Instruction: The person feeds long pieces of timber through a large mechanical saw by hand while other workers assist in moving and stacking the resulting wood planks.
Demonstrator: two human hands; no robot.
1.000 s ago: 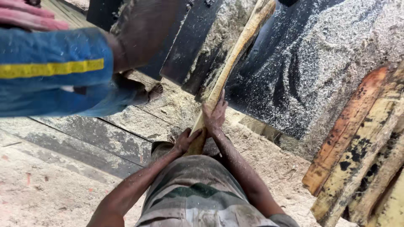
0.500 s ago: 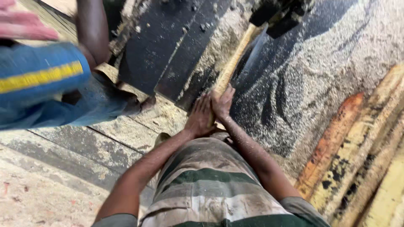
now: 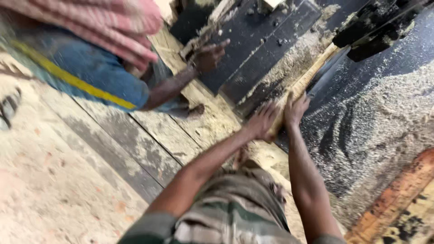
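Observation:
A narrow pale wooden plank lies on a dark saw table strewn with sawdust and runs away from me toward the upper right. My left hand presses on the left side of the plank's near end. My right hand grips the same end from the right. A thin blade-like edge stands just right of the plank.
A co-worker in blue and pink clothing crouches at the upper left, one hand on the dark metal frame. Rough wooden slabs lie at the lower right. Sawdust covers the floor boards. A dark machine part hangs above the plank.
The view has swung left and tilted. Both my hands have stayed on the plank's near end and pushed it further along the table. The co-worker's hand has reached onto the frame.

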